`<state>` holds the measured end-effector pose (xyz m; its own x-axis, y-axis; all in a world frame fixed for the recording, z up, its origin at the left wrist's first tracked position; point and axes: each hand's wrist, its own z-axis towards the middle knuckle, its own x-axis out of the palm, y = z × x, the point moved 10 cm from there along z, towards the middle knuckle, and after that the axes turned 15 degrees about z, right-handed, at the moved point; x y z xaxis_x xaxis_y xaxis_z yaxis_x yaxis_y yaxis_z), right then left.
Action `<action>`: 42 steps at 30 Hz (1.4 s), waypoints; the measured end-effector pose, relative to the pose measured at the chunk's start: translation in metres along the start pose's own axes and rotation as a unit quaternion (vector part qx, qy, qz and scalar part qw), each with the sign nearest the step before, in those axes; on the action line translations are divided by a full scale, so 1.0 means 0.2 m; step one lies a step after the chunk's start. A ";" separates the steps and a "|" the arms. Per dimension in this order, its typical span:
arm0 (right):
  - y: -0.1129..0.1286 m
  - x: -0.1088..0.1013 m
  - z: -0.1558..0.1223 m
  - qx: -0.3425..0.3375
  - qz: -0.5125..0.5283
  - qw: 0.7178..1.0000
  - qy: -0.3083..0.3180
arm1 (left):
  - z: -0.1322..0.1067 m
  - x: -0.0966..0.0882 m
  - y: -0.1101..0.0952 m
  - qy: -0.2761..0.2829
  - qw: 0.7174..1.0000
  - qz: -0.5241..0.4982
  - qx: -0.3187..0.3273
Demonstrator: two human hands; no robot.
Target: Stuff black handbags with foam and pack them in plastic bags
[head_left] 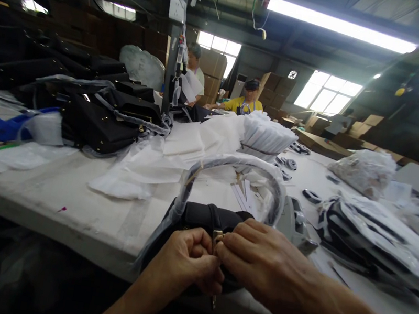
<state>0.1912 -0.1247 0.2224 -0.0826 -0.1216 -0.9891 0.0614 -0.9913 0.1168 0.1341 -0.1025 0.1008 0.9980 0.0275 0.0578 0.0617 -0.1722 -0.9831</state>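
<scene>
A black handbag (195,213) stands at the table's front edge, its arched handle (242,161) wrapped in clear plastic. Down the middle of its front runs a narrow black strap (214,214) with a gold metal clasp (216,235). My left hand (189,260) is closed at the clasp from the left, fingers curled and thumb pressed in. From the right, my right hand (253,254) pinches at the same clasp with its fingertips. The fingers cover most of the bag's front, and the strap's lower end hangs below them.
Black handbags (99,121) are heaped at the left beside a blue item (19,124). White paper sheets (204,137) and a tied white stack (268,134) lie behind the bag. Plastic-wrapped bags (380,232) lie at right. A person in yellow (237,104) is across the table.
</scene>
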 end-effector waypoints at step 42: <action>-0.38 0.17 -0.28 0.476 0.101 0.851 -0.197 | 0.05 0.06 -0.07 -0.216 0.853 0.404 0.249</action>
<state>0.2398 -0.0502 0.1754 -0.5054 -0.1167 -0.8550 -0.7043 -0.5166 0.4869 0.1444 -0.0890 0.1143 0.6050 0.4764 -0.6380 -0.7662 0.1303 -0.6292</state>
